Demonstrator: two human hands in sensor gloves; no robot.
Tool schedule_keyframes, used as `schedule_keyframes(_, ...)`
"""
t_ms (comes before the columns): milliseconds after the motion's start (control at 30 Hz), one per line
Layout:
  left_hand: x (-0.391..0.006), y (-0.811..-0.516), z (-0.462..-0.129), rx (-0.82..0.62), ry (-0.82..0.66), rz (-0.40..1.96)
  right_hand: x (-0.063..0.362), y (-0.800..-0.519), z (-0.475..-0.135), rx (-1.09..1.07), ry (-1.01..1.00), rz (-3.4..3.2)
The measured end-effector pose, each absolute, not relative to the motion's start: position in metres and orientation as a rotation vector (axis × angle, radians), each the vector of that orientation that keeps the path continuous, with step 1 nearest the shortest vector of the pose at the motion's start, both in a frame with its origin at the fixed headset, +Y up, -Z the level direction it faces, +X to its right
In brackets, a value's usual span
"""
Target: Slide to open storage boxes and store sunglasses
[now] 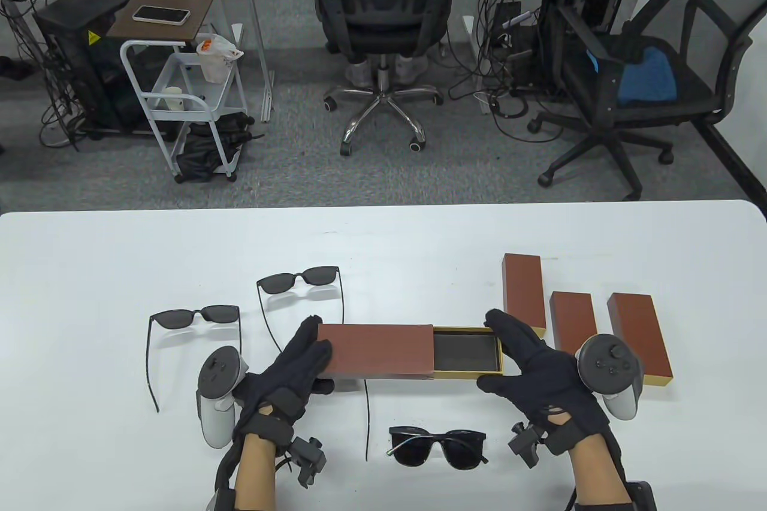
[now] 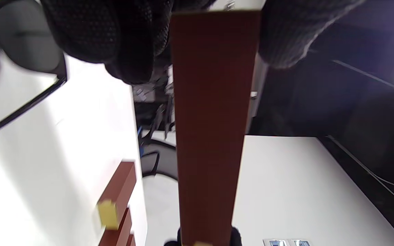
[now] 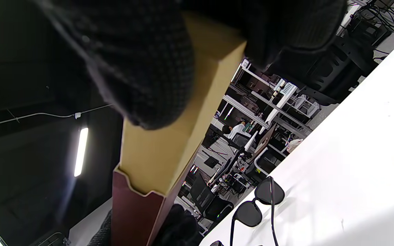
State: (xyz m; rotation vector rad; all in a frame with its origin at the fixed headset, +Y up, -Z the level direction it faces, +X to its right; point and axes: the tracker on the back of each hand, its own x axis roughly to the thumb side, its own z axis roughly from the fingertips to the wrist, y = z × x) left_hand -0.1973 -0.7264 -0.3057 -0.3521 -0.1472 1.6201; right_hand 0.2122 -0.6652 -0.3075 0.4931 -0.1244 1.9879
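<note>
A brown storage box sleeve (image 1: 376, 351) is held above the table's middle, with its gold inner drawer (image 1: 467, 352) slid partly out to the right and empty. My left hand (image 1: 293, 370) grips the sleeve's left end (image 2: 214, 112). My right hand (image 1: 533, 367) grips the drawer's right end (image 3: 169, 143). Three pairs of black sunglasses lie on the table: one at far left (image 1: 195, 317), one behind the box (image 1: 299, 279), one at the front (image 1: 438, 447).
Three closed brown boxes (image 1: 524, 293) (image 1: 573, 319) (image 1: 638, 337) lie to the right of the open one, close to my right hand. The white table (image 1: 90, 295) extends left and back. Office chairs and a cart stand beyond its far edge.
</note>
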Motion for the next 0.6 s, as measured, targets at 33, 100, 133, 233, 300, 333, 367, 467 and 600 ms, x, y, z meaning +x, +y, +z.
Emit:
schedule_keyframes(33, -0.1958, -0.7309, -0.3056, -0.396, -0.141, 1.68, 0.2118, -0.6656, -0.3076, 0.495, -0.118, 1.99)
schedule_keyframes(100, -0.1943, -0.737, -0.3053, -0.443, -0.124, 1.753, 0.2113, -0.6661, -0.3077, 0.494, -0.114, 1.995)
schedule_keyframes(133, -0.1942, -0.739, -0.3052, -0.463, -0.122, 1.783, 0.2111, -0.6666, -0.3078, 0.491, -0.114, 1.997)
schedule_keyframes(233, -0.1967, -0.7394, -0.3054, -0.486, -0.122, 1.796, 0.2101, -0.6669, -0.3077, 0.487, -0.105, 1.996)
schedule_keyframes(300, -0.1984, -0.7391, -0.3055, -0.486, -0.121, 1.783, 0.2089, -0.6674, -0.3078, 0.484, -0.097, 1.989)
schedule_keyframes(333, -0.1984, -0.7392, -0.3053, -0.49, -0.117, 1.781, 0.2086, -0.6677, -0.3079, 0.484, -0.093, 1.991)
schedule_keyframes(367, -0.1978, -0.7392, -0.3049, -0.5, -0.114, 1.781, 0.2084, -0.6681, -0.3081, 0.483, -0.09, 1.993)
schedule_keyframes(467, -0.1971, -0.7395, -0.3047, -0.503, -0.11, 1.782, 0.2082, -0.67, -0.3087, 0.475, -0.076, 1.992)
schedule_keyframes(600, -0.1971, -0.7363, -0.3051, -0.452, -0.093, 1.736, 0.2055, -0.6715, -0.309, 0.477, -0.071, 1.995)
